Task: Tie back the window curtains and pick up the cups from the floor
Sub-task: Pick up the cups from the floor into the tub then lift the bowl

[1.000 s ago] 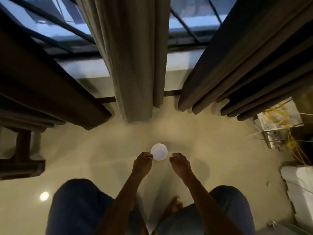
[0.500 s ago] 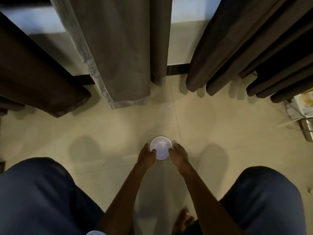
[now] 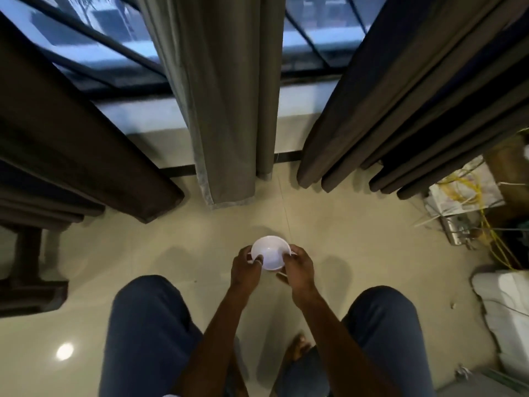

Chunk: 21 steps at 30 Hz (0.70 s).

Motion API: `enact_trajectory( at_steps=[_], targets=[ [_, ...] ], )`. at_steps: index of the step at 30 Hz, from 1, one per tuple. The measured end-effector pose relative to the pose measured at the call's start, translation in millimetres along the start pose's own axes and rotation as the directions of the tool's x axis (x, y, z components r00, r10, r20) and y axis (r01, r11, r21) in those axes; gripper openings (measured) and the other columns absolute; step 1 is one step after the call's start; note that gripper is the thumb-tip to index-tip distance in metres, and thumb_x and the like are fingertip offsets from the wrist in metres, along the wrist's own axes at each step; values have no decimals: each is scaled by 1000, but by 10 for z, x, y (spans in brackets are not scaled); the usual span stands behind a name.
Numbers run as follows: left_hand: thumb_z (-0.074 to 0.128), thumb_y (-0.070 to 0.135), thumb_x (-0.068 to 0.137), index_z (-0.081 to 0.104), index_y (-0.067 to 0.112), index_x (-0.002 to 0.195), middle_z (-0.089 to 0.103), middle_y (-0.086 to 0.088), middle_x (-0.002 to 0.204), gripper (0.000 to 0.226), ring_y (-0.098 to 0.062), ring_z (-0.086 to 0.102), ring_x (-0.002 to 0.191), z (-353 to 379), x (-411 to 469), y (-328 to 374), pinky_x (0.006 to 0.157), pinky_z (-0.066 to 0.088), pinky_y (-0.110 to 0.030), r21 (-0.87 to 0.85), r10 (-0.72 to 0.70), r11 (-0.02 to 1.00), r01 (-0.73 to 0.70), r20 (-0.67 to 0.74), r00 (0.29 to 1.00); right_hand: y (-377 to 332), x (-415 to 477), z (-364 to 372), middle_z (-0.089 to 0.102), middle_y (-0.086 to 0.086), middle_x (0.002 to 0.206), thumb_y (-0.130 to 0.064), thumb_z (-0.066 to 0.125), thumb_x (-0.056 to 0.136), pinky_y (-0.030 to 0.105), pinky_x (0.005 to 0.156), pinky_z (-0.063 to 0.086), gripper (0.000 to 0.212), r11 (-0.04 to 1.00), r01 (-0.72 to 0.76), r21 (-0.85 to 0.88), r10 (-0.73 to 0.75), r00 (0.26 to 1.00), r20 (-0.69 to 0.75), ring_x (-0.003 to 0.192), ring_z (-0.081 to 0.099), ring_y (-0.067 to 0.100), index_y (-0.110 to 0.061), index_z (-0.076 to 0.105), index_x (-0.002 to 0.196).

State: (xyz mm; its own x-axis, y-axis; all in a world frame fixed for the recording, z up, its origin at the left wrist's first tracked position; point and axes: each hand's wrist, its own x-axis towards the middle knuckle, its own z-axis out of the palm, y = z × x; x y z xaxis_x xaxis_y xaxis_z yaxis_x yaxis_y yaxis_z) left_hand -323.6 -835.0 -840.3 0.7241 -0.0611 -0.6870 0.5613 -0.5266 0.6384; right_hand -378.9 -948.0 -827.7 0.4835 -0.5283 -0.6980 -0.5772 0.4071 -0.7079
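A white plastic cup (image 3: 271,251) is held above the beige floor, mouth up, between both hands. My left hand (image 3: 245,267) grips its left rim with a finger curled over the edge. My right hand (image 3: 297,266) grips its right side. A grey curtain (image 3: 223,90) hangs straight down in the middle of the window. Darker curtains hang bunched at the left (image 3: 65,130) and at the right (image 3: 406,98). No tie shows on any of them.
A dark wooden furniture leg (image 3: 31,270) stands at the left. At the right lie a box with yellow cables (image 3: 469,196), a metal part (image 3: 458,233) and a white appliance (image 3: 506,313). My knees in blue jeans frame the hands.
Both hands closed on the cup standing on the floor and lifted it. The camera dipped down toward the floor, then rose, so the window shows again.
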Motion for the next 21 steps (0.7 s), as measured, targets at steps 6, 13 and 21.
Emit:
enact_trajectory(
  at_steps=[6, 13, 21],
  targets=[
    [66, 21, 93, 46, 16, 142, 53, -15, 140, 53, -37, 57, 118, -571, -1015, 799, 95, 54, -53, -155, -27, 987, 35, 54, 998, -987, -1135, -148, 64, 6, 123, -15, 66, 96, 39, 76, 63, 33, 996, 28, 89, -34, 997, 62, 104, 65, 26, -14, 61, 128],
    [58, 23, 99, 40, 28, 146, 43, -5, 142, 51, -37, 52, 124, -1283, -2416, 1754, 77, 55, -37, -439, -50, 891, 114, 154, 987, -2013, -2376, -266, 60, 16, 130, -11, 66, 95, 35, 68, 60, 32, 985, -85, 148, 72, 993, 96, 114, 62, 37, -15, 60, 126],
    [57, 21, 100, 44, 24, 135, 45, -3, 135, 38, -29, 52, 120, -1928, -3337, 2434, 91, 52, -37, -535, 27, 843, 61, 157, 987, -2726, -3375, -245, 60, 12, 131, -14, 70, 93, 37, 77, 63, 35, 985, -13, 172, -8, 993, 122, 112, 64, 35, -19, 61, 126]
  ],
)
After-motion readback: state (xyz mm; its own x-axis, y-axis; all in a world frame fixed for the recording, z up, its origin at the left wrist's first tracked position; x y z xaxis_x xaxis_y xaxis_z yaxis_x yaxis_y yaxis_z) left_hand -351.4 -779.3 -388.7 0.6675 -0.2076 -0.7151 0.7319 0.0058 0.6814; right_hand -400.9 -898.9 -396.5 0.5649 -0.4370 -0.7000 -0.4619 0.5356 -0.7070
